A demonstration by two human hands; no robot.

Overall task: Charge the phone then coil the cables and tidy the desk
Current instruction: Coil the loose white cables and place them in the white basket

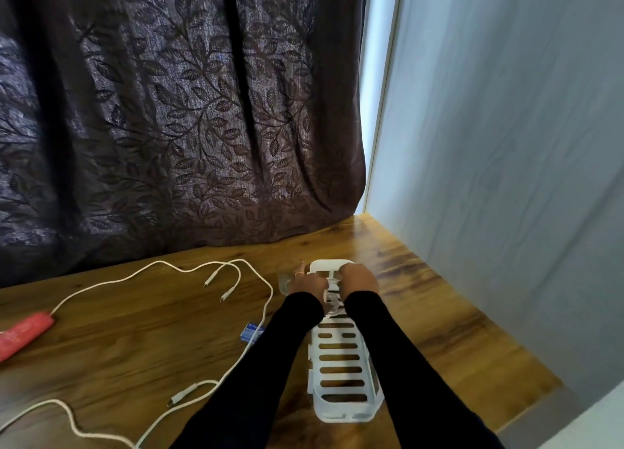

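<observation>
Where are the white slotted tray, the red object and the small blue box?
white slotted tray (341, 364): head view, slotted base.
red object (25, 332): head view, middle of body.
small blue box (250, 333): head view, top face.

Wooden desk (422, 296), glossy, grain running left to right, near and centre. Dark leaf-patterned curtain (169, 110) hanging at far left, hem resting on desk edge. Pale wall (523, 144) at right. Bright strip of daylight (380, 77) between curtain and wall.
</observation>
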